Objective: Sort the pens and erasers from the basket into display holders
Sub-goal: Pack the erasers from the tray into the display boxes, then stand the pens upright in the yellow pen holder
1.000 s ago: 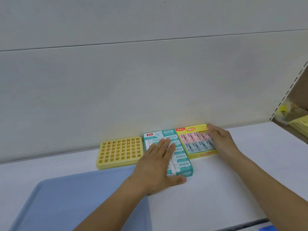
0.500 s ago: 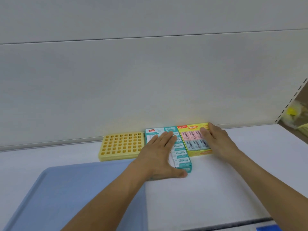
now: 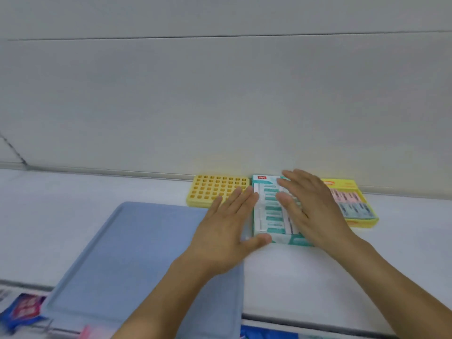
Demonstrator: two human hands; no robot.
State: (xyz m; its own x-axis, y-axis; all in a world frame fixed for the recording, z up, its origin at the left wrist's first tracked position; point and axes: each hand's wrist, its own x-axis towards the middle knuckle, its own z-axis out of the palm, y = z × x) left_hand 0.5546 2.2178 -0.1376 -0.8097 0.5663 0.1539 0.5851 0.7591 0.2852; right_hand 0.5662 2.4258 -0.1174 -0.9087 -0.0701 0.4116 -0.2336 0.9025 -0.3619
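Three display holders stand in a row against the back wall of a white shelf. At the left is a yellow pen holder (image 3: pixel 215 189) with a grid of square holes. A teal eraser box (image 3: pixel 269 209) sits in the middle, a yellow eraser box (image 3: pixel 354 206) at the right. My left hand (image 3: pixel 227 231) lies flat with straight fingers along the teal box's left side, thumb at its front corner. My right hand (image 3: pixel 310 206) lies flat on top of the teal box and hides its right half.
A pale blue tray (image 3: pixel 122 260) lies on the shelf in front of the pen holder, under my left forearm. Blue and pink packets (image 3: pixel 22 309) show below the shelf's front edge at the lower left.
The view has swung to the left. My right hand has moved from the yellow eraser box onto the teal box. My left hand has slid from the teal box's top to its left side.
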